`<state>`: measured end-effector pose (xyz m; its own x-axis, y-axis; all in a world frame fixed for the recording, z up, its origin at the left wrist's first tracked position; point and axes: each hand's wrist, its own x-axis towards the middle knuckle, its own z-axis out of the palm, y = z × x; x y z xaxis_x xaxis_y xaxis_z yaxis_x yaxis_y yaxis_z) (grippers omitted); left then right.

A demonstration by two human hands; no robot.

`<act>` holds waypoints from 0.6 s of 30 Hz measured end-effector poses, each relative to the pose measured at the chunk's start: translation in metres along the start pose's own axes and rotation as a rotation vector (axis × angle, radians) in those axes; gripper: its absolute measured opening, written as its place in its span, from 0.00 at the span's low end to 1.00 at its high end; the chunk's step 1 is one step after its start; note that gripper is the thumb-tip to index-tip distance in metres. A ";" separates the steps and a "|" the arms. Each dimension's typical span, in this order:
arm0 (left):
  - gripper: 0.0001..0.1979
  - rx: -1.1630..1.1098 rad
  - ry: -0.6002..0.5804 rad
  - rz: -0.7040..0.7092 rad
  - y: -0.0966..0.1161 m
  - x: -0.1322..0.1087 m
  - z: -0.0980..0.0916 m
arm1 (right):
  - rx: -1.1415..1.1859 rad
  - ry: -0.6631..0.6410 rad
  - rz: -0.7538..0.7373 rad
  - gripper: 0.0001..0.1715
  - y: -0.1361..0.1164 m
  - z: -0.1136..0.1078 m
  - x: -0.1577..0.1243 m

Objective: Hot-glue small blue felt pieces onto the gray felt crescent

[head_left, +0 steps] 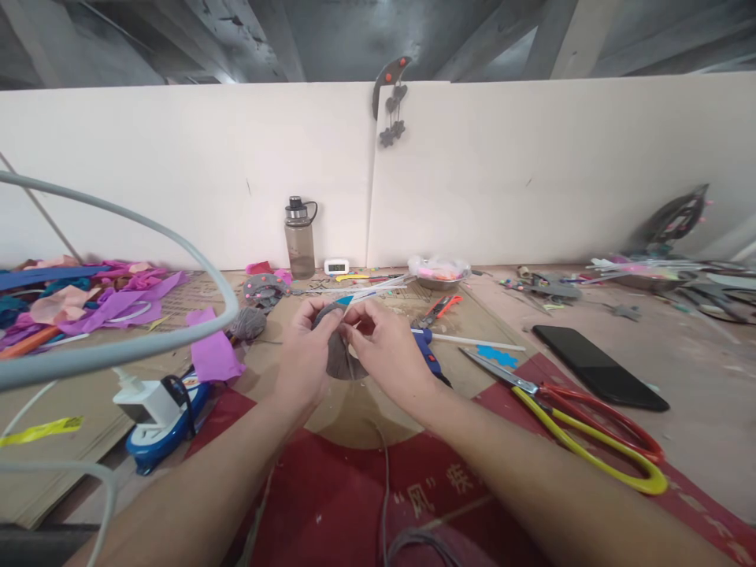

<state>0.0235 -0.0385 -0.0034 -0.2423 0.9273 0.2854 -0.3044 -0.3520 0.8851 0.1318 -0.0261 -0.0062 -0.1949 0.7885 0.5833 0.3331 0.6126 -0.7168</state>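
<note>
My left hand (307,346) is closed on the left edge of a rounded grey yarn-wrapped piece (341,361), thumb on its near face. My right hand (390,346) pinches at the piece's right edge, fingertips close to those of the left. Whether it grips the piece itself or a strand on it is hard to make out. A pointed bit of blue (344,300) shows above the fingertips. Below the hands a thin grey yarn strand (387,472) runs down toward me over the red and tan board (331,488).
Right of my forearm lie large scissors (591,433) and a black phone (599,366). A blue glue gun (426,352) sits beside my right hand. To the left are a power strip (168,425), purple felt (213,346), a grey yarn ball (248,323) and a looping cable (177,236). A bottle (300,244) stands behind.
</note>
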 end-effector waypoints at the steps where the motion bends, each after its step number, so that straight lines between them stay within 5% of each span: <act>1: 0.06 -0.014 -0.007 -0.005 0.000 0.000 0.000 | -0.003 -0.005 -0.004 0.03 -0.001 -0.001 0.000; 18: 0.09 -0.090 0.054 -0.034 0.001 0.002 0.000 | -0.074 -0.001 -0.073 0.06 -0.003 -0.002 -0.002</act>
<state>0.0225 -0.0368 -0.0020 -0.2790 0.9316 0.2330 -0.3946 -0.3324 0.8566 0.1326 -0.0294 -0.0045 -0.2218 0.7421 0.6325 0.3852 0.6626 -0.6423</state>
